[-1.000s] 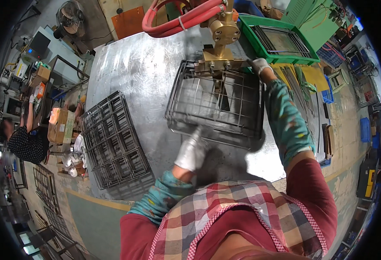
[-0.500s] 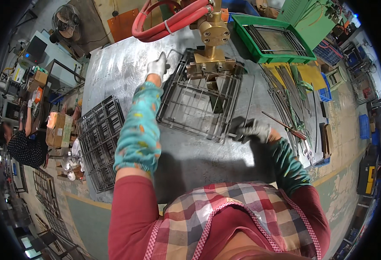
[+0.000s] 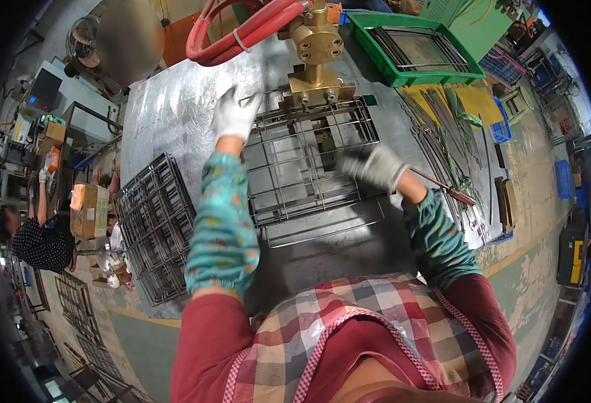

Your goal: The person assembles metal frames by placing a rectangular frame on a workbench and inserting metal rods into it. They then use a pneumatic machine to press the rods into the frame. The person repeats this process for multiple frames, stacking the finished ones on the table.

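A dark wire rack [image 3: 284, 176] of crossed rods lies on the metal table, its far edge under the brass-coloured head [image 3: 317, 84] of a machine. My left hand [image 3: 235, 115], in a white glove, is closed at the rack's far left corner. Beside the rack's right side is my right hand [image 3: 378, 166], also gloved; motion smears its fingers, so their grip cannot be made out. A thin rectangular wire frame [image 3: 325, 232] sticks out past the rack's near edge.
Stacked wire racks [image 3: 154, 228] lie at the table's left. Loose metal rods [image 3: 436, 134] and a red-handled tool [image 3: 461, 196] are on the right. A green tray [image 3: 403, 75] holds wire frames at the back. Red hoses [image 3: 248, 39] hang overhead. Another person [image 3: 40, 243] works far left.
The rack has turned and now sits squarer to me. My right hand has moved from its near right corner up along the right side. My left hand has shifted slightly nearer and left.
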`<state>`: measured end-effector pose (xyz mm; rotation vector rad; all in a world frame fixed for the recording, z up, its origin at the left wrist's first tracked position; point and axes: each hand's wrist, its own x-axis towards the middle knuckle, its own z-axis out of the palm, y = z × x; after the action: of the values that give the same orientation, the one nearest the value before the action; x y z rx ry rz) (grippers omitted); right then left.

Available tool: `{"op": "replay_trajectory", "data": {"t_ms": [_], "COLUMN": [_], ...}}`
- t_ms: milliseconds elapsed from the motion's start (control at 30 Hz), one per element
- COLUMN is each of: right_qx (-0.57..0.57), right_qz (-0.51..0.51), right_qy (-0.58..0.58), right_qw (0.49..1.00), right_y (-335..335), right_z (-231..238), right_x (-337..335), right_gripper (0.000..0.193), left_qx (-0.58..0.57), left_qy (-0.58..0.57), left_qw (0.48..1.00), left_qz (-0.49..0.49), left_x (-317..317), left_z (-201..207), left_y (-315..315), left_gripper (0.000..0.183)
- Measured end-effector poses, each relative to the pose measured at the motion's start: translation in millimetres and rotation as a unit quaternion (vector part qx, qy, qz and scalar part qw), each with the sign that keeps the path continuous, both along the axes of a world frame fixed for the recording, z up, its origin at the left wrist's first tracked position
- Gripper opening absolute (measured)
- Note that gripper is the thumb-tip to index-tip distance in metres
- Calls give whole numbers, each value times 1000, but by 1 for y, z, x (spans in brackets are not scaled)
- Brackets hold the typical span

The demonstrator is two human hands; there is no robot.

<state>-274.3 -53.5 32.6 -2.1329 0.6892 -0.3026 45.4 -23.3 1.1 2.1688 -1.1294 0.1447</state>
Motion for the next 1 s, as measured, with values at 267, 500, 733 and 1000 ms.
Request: {"op": "replay_trajectory", "data": {"t_ms": [267, 500, 733, 1000], "right_qx": [-208, -151, -162, -137], "right_qz": [-266, -263, -295, -300], "right_qy": [218, 282, 299, 296], "right_qw": [916, 910, 893, 897], "right_y": [-63, -99, -102, -86], "right_z": [-34, -30, -41, -40], "right_x": [24, 11, 19, 27], "right_gripper": [95, 92, 89, 87], "left_qx": [234, 254, 273, 230], "left_qy": [46, 71, 84, 19], "left_qw": [968, 961, 955, 969], "left_qz": [80, 86, 84, 87], "left_x": [-60, -88, -90, -74], "left_z": [-4, -6, 3, -14], "left_y": [66, 34, 30, 35], "left_gripper": [116, 117, 115, 118]}}
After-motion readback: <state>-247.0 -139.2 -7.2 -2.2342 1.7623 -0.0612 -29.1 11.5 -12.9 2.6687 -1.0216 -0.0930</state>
